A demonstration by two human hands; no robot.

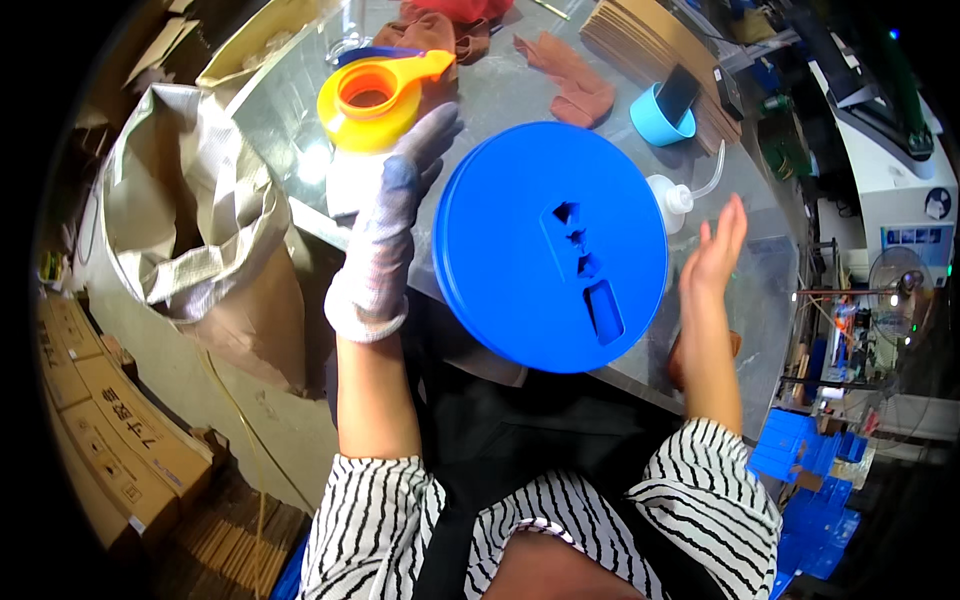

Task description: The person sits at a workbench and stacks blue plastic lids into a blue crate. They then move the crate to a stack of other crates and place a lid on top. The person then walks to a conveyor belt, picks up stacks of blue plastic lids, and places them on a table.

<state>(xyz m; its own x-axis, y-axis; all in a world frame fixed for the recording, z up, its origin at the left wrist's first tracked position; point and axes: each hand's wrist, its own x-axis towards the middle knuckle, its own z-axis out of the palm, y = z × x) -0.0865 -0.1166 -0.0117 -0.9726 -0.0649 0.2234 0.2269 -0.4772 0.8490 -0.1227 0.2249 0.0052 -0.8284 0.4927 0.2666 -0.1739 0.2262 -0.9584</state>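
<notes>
Seemingly, the work was under way: a large, round, blue plastic disc (535, 250) with small cut openings and one long slot was out between the hands, overlapping the near edge of the grey tabletop (500, 95), though its support could not be told. The left hand (390, 215), in a pale knit glove, was at its 10 o'clock, fingers stretched out and gripping nothing; blur hid any contact with the rim. The bare right hand (714, 258) was at 3 o'clock, apart from the rim, fingers straight and empty. A white squeeze bottle with a bent spout (672, 205) stood at 2 o'clock, a light-blue round cup (655, 122) at 1. Neither hand had secured the disc; how much work remained could not be judged.
</notes>
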